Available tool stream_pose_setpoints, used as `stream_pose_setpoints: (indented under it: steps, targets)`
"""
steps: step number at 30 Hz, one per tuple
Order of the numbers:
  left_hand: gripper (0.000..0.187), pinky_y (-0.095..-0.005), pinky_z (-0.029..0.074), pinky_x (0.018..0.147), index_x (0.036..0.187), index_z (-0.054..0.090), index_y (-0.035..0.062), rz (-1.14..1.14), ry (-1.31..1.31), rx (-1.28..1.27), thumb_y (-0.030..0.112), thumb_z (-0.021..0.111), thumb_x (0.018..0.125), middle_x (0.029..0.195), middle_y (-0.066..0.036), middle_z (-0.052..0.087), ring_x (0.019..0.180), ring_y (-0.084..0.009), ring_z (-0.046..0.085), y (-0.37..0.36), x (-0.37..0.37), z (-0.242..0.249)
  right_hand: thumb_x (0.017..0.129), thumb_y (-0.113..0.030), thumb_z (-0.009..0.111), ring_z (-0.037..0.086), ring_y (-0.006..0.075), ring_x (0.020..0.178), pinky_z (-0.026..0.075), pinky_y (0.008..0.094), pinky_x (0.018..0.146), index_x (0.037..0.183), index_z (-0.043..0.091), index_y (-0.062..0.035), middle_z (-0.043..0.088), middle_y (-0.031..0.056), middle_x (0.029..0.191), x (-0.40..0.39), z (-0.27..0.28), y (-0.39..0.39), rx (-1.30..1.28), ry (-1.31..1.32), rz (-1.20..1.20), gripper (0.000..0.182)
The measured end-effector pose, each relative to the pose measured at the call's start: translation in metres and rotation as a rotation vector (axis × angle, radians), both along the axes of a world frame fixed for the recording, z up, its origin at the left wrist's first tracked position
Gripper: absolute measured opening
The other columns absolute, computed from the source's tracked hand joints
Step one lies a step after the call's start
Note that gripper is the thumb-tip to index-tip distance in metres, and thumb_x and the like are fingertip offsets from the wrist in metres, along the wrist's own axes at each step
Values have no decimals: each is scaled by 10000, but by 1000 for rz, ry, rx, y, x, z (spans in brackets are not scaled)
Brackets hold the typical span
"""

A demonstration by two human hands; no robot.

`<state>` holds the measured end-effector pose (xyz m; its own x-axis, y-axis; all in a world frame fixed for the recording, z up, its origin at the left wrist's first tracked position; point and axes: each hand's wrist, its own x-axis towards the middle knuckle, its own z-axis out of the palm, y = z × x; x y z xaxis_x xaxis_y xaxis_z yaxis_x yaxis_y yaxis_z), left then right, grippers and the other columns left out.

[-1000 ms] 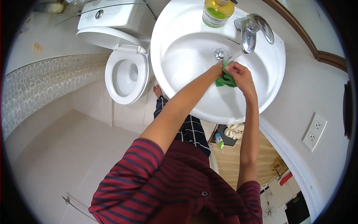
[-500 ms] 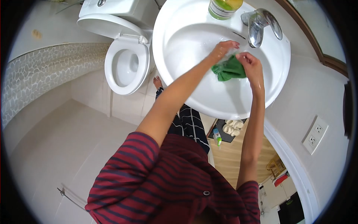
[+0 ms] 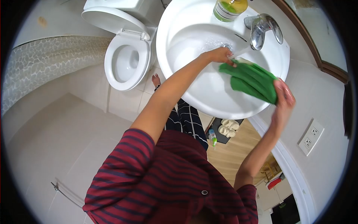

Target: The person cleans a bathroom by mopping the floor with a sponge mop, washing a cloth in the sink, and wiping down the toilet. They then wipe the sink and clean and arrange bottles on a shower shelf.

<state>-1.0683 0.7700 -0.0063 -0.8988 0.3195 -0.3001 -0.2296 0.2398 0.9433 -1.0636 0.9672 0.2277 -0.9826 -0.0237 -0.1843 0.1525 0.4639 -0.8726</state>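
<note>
A wet green cloth (image 3: pixel 253 81) stretches between my two hands over the white sink (image 3: pixel 209 84). My left hand (image 3: pixel 220 56) pinches its left end, close to the drain. On the other side, my right hand (image 3: pixel 284 93) grips the right end at the sink's rim; it is slightly blurred. From the chrome faucet (image 3: pixel 257 31) a thin stream of water falls toward my left hand and the cloth. Splashing water shows in the basin beside the drain.
A bottle of green-yellow liquid (image 3: pixel 228 9) stands on the sink's back ledge. Left of the sink is a toilet (image 3: pixel 112 71) with its lid up. A wall outlet (image 3: pixel 311 137) is at the right. Pale slippers (image 3: pixel 228 128) and a small bottle (image 3: pixel 212 137) sit on a dark mat below.
The cloth was bunched between my hands and is now spread out. My right hand has moved right and toward me with its end; my left hand has shifted slightly down.
</note>
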Motion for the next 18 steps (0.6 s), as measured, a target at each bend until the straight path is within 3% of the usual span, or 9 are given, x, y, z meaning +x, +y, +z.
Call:
stream_pose_setpoints:
  steps: [2, 5, 6, 9, 12, 15, 18]
  targets:
    - [402, -298, 416, 733, 837, 627, 60, 36, -25, 178, 410, 723, 665, 758, -76, 594, 764, -151, 540, 11, -8, 17, 777, -140, 661, 559, 114, 811, 435, 235, 772, 941, 639, 31, 632, 72, 860, 7, 19, 19, -18, 47, -78, 237]
    - [414, -283, 399, 743, 807, 613, 27, 337, 25, 226, 415, 708, 696, 741, -70, 578, 768, -133, 524, 31, -5, 21, 806, -113, 626, 559, 107, 810, 439, 227, 762, 946, 635, 32, 630, 73, 864, 18, 29, 27, -153, 167, -158, 202]
    - [418, -302, 410, 723, 750, 605, 10, 460, -21, 463, 423, 672, 736, 717, -59, 585, 731, -139, 531, 43, -2, 21, 826, -109, 599, 562, 109, 809, 446, 236, 755, 967, 622, 25, 625, 72, 883, 17, 33, 32, -189, 161, -192, 196]
    - [425, -332, 431, 689, 694, 608, 9, 382, 66, 64, 425, 615, 783, 657, -57, 583, 678, -152, 547, 41, 0, 17, 836, -115, 587, 565, 110, 807, 448, 239, 750, 988, 603, 24, 619, 69, 892, 13, 44, 35, -350, 197, -250, 207]
    - [501, -340, 452, 731, 832, 650, 36, 483, 78, -147, 524, 553, 778, 743, -115, 628, 748, -207, 601, 33, 12, -14, 848, -127, 567, 589, 133, 812, 469, 255, 743, 982, 593, 14, 624, 92, 913, 9, 59, 40, -470, 256, -310, 196]
    - [296, -348, 466, 695, 834, 661, 60, 592, -248, -288, 341, 574, 808, 736, -103, 639, 723, -183, 618, 17, 21, -31, 881, -150, 514, 601, 130, 801, 497, 271, 718, 1013, 575, 21, 627, 101, 943, 7, 82, 45, -588, 272, -299, 225]
    - [210, -332, 483, 669, 809, 667, 65, 565, -247, -36, 266, 613, 779, 762, -107, 649, 697, -181, 630, 24, 13, -28, 877, -131, 517, 571, 97, 722, 488, 231, 643, 1012, 570, 24, 622, 87, 896, 9, 90, 44, -595, 282, -255, 213]
